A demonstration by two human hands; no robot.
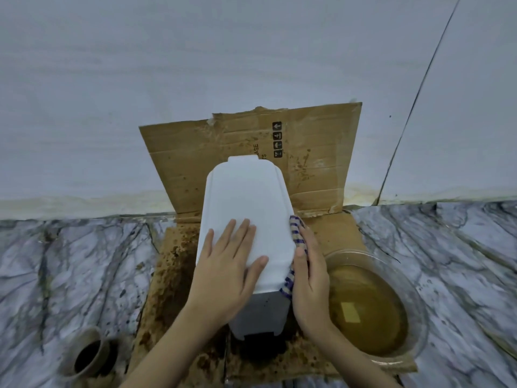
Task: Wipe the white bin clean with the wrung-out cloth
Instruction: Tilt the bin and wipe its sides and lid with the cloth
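Observation:
The white bin stands on stained cardboard in the middle of the view, its closed lid facing up. My left hand lies flat on the near part of the lid, fingers straight and spread. My right hand presses a blue-and-beige checked cloth against the bin's right side; its fingers lie straight along the cloth, thumb on the lid's edge. Most of the cloth is hidden between hand and bin.
Spattered brown cardboard covers the marble floor and leans up the white wall. A glass bowl of murky brown water sits right of the bin, close to my right wrist. A small clay pot stands at lower left.

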